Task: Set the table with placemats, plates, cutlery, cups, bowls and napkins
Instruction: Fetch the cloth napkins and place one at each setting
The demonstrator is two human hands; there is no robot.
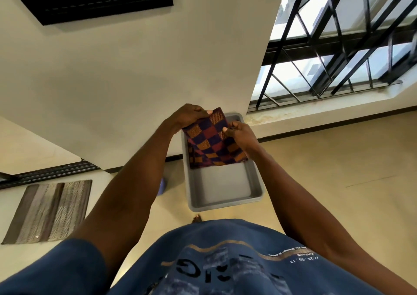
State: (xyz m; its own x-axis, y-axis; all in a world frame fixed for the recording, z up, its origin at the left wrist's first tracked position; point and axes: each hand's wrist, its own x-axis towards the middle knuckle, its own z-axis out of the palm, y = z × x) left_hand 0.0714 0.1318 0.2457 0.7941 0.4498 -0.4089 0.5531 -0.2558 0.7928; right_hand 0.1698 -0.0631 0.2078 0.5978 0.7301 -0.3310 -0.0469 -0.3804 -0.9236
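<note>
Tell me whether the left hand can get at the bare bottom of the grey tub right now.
Probably not: the left hand is gripping the checked cloth along with the right hand, above the grey tub.

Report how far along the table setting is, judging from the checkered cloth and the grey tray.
Done: nothing visibly laid; no table shows here. In hand: the left hand and right hand both pinch a folded checkered cloth over the grey tray, which sits on the floor and otherwise looks bare. Left: carrying it over and laying everything out.

Cloth over the tray's far end; rug lies to its left
</note>
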